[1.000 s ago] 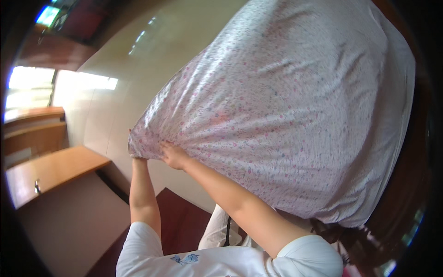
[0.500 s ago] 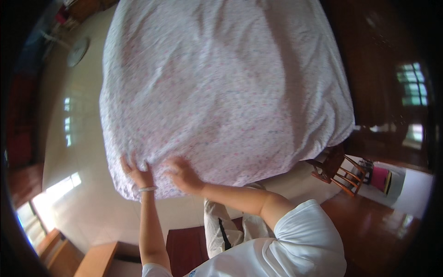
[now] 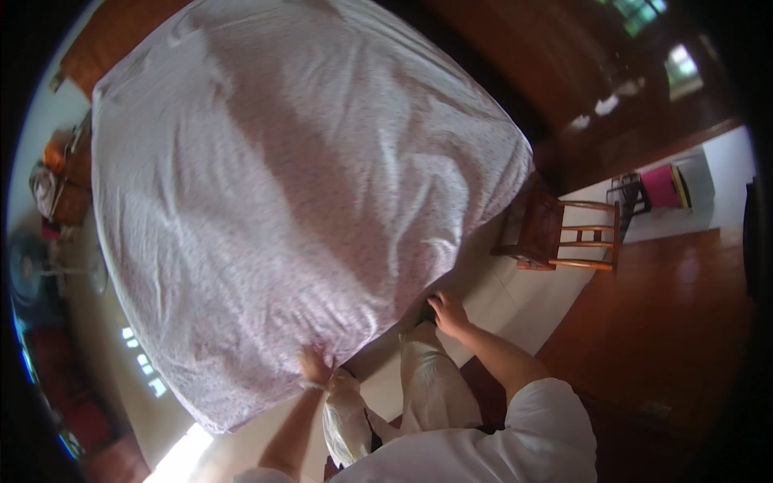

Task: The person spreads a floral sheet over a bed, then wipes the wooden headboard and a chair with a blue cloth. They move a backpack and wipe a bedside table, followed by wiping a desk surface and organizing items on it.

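Observation:
A pale bedsheet [image 3: 290,201] with a small pink and blue print covers the bed and hangs over its near edge. Folds and wrinkles run across it, most of them towards the right corner. My left hand [image 3: 316,367] is at the sheet's near edge, close to my left knee; blur hides how its fingers are set. Off the bed to the right, my right hand [image 3: 450,313] hangs beside the sheet without touching it. Its fingers are loosely bent and apart, with nothing seen in them.
A wooden chair [image 3: 555,229] stands by the bed's right corner. Behind it are a pink item [image 3: 664,187] and a glossy dark wooden panel [image 3: 564,72]. To the left are a standing fan [image 3: 36,266] and a cabinet with things on it [image 3: 71,197]. Light floor tiles [image 3: 499,282] border the bed.
My view has swung towards the right. My right hand has come off the sheet and moved right, past the edge. My left hand has shifted right along the near edge.

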### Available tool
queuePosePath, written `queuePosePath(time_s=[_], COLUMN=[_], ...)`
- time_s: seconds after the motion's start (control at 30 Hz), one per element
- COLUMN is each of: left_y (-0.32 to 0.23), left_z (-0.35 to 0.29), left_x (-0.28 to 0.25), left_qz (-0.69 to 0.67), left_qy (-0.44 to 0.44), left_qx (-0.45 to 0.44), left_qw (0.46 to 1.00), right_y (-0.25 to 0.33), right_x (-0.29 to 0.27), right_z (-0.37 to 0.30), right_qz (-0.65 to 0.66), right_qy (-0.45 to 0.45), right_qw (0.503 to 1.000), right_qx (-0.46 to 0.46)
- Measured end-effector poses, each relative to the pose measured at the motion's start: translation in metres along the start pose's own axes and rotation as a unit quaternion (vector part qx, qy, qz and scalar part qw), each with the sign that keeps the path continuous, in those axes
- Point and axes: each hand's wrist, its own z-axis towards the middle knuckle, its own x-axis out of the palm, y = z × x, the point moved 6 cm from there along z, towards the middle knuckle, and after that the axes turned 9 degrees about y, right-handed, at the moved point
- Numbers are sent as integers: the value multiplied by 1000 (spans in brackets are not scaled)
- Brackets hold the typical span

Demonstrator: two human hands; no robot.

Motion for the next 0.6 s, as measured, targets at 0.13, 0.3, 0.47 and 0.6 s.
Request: queuePosePath(time_s=[0.13,0.3,0.47,0.6], left_y=[-47,-139,-344,-436], left_z=[154,290,240,218], left_x=[-157,-114,102,82], left_qz=[34,65,-187,-337], left_qy=[-250,-92,287,442], left_qx=[17,-211,43,212], left_qw=[967,971,939,804], right_y=[-69,-184,-311,-427], right_x=[-90,-114,-38,-21], right_z=[112,205,138,69], right_qz=[-7,-53,-36,149], right_qy=[-150,-75,75,116], right_qw=[988,996,993,965], right_qx=[-48,15,84,183])
